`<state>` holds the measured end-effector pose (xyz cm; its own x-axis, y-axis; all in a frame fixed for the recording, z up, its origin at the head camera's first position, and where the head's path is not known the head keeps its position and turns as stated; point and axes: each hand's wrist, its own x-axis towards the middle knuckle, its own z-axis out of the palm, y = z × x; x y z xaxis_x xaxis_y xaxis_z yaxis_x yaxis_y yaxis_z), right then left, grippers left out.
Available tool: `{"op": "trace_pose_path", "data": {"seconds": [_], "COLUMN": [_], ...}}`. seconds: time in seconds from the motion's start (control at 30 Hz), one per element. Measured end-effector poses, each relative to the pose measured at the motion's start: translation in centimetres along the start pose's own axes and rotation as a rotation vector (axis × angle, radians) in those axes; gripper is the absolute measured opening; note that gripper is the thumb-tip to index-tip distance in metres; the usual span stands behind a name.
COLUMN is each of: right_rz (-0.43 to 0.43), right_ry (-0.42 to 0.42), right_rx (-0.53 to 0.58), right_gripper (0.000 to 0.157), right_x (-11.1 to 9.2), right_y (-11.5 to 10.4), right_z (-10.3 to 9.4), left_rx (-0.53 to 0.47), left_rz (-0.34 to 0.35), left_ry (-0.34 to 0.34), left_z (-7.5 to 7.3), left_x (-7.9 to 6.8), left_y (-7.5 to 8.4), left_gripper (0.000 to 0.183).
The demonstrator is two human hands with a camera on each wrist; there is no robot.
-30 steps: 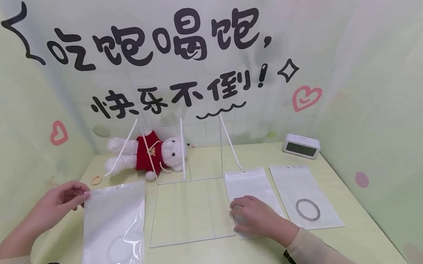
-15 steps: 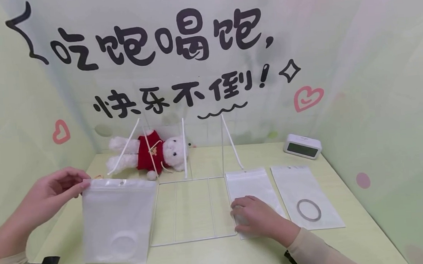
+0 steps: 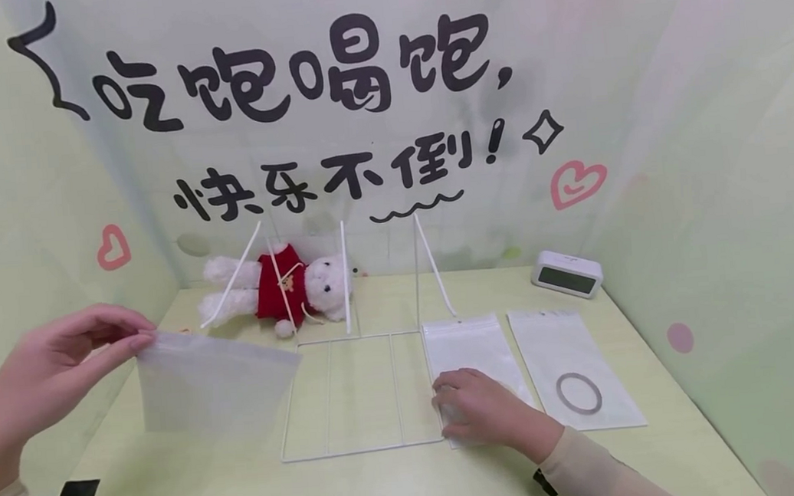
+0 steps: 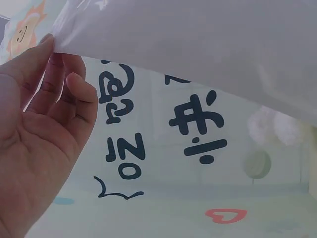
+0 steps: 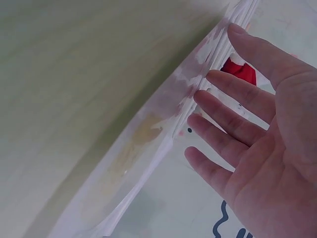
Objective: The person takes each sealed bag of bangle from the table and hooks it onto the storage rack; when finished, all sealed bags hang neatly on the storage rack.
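In the head view my left hand (image 3: 77, 370) pinches the top corner of a translucent white zip bag (image 3: 206, 384), which hangs tilted above the left of the table. Thumb and index finger meet at that corner in the left wrist view, with the bag (image 4: 198, 44) spread across the top. My right hand (image 3: 480, 403) rests on a second zip bag (image 3: 469, 339), fingertips at the right side of a white wire rack (image 3: 366, 454). The right wrist view has the right hand (image 5: 267, 129) with straight, spread fingers along the bag's edge (image 5: 143, 153).
A third zip bag (image 3: 570, 343) with a grey ring print lies at the right. Behind the rack's slanted upright wires lies a white plush toy (image 3: 278, 287) in a red top. A white digital clock (image 3: 568, 273) stands at the back right. A lettered wall (image 3: 360, 112) closes the far side.
My left hand has lifted the bag off the table and moved slightly left and up, tipping its lower edge away. The right hand stays in place.
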<state>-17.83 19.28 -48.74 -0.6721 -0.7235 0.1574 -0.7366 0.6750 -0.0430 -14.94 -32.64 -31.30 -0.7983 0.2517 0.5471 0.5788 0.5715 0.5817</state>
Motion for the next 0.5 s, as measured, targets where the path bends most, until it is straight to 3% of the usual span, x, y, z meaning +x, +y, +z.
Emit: {"op": "trace_pose_path", "data": {"seconds": [0.07,0.13,0.33,0.5], "right_rz": [-0.002,-0.003,-0.006,0.002], "right_ry": [0.003,0.005,-0.001,-0.003], "right_rx": [-0.009,-0.013,-0.009,-0.008], "right_gripper": [0.038,0.038,0.038,0.039], "right_x": [0.0,0.1,0.1,0.0], "right_y": [0.1,0.1,0.1,0.0], "right_z": [0.0,-0.1,-0.1,-0.1], "left_rx": [-0.017,-0.098,-0.542,-0.641], "left_rz": [0.051,0.105,0.251,0.311], "left_ry": [0.030,0.059,0.103,0.137], "left_z": [-0.4,-0.6,-0.6,-0.6], "left_x": [0.1,0.2,0.5,1.1], "left_y": [0.2,0.2,0.5,1.3], "left_gripper": [0.034,0.033,0.020,0.017]}}
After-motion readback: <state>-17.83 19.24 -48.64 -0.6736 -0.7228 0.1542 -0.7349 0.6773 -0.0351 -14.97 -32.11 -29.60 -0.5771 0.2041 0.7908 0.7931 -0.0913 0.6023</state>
